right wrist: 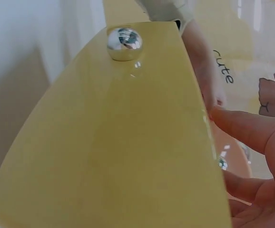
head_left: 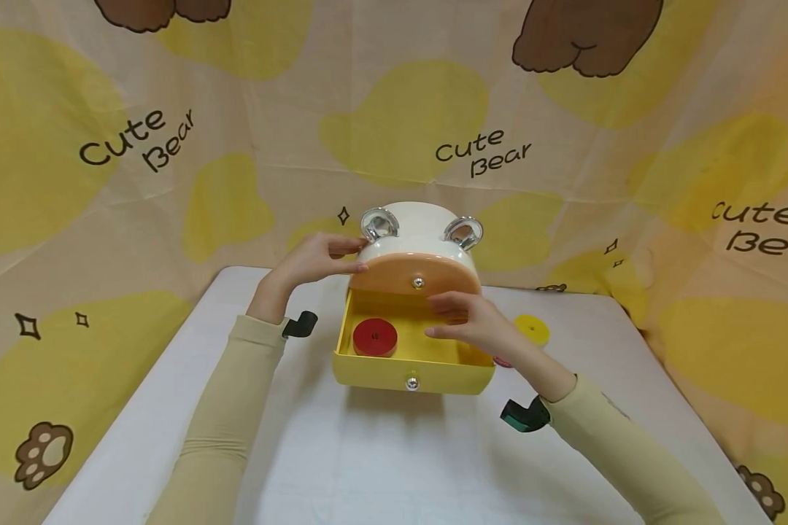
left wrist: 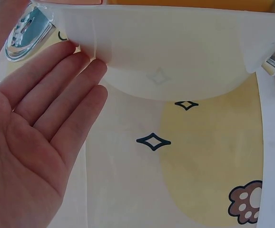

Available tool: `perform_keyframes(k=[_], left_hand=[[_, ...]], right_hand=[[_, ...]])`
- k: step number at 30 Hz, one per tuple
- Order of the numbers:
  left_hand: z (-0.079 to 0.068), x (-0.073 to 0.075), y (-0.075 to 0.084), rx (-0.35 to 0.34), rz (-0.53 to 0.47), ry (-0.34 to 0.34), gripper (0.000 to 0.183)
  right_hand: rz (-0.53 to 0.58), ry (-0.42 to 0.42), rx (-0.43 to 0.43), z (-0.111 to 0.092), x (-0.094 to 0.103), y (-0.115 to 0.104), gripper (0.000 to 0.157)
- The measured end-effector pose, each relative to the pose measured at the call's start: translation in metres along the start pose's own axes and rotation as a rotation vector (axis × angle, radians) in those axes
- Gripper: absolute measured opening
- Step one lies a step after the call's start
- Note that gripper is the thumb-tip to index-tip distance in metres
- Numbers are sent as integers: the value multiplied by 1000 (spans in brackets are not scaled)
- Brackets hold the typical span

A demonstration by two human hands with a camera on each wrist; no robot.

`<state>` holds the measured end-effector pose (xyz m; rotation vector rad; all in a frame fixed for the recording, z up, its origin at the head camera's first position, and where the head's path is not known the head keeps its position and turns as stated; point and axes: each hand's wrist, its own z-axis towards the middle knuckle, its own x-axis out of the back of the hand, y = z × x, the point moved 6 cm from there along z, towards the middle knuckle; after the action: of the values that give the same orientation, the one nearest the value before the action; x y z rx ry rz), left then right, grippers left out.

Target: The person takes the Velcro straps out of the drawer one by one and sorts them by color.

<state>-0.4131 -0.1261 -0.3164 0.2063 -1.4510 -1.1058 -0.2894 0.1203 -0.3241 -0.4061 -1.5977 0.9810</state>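
A white storage box [head_left: 420, 230] with silver ears and an orange upper drawer front [head_left: 394, 271] stands on the table. Its yellow lower drawer [head_left: 368, 370] is pulled out, and a red disc [head_left: 375, 337] lies in its left part. My left hand [head_left: 318, 259] rests against the box's left side below the ear; the left wrist view shows its fingers [left wrist: 71, 90] extended along the white wall. Over the drawer's right part hovers my right hand [head_left: 476, 321], thumb and fingers apart with nothing between them. In the right wrist view that thumb [right wrist: 247, 126] overlaps the drawer's edge.
Right of the drawer, a yellow disc [head_left: 533, 330] lies on the white table [head_left: 394, 467]. A red piece [head_left: 503, 362] beside it is mostly hidden by the right forearm. A printed cloth [head_left: 400, 124] hangs close behind the box.
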Motion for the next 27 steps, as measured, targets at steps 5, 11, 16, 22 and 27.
perform_keyframes(k=[5, 11, 16, 22, 27], left_hand=[[1, 0, 0, -6, -6, -4, 69], [1, 0, 0, -10, -8, -3, 69], [0, 0, 1, -13, -12, 2, 67], [0, 1, 2, -18, -36, 1, 64], [2, 0, 1, -23, -43, -3, 64]], right_hand=[[-21, -32, 22, 13, -12, 1, 53], [-80, -42, 51, 28, -23, 8, 51], [-101, -60, 41, 38, -34, 10, 52], [-83, -114, 41, 45, -46, 8, 57], [-57, -144, -2, 51, -53, 11, 59]])
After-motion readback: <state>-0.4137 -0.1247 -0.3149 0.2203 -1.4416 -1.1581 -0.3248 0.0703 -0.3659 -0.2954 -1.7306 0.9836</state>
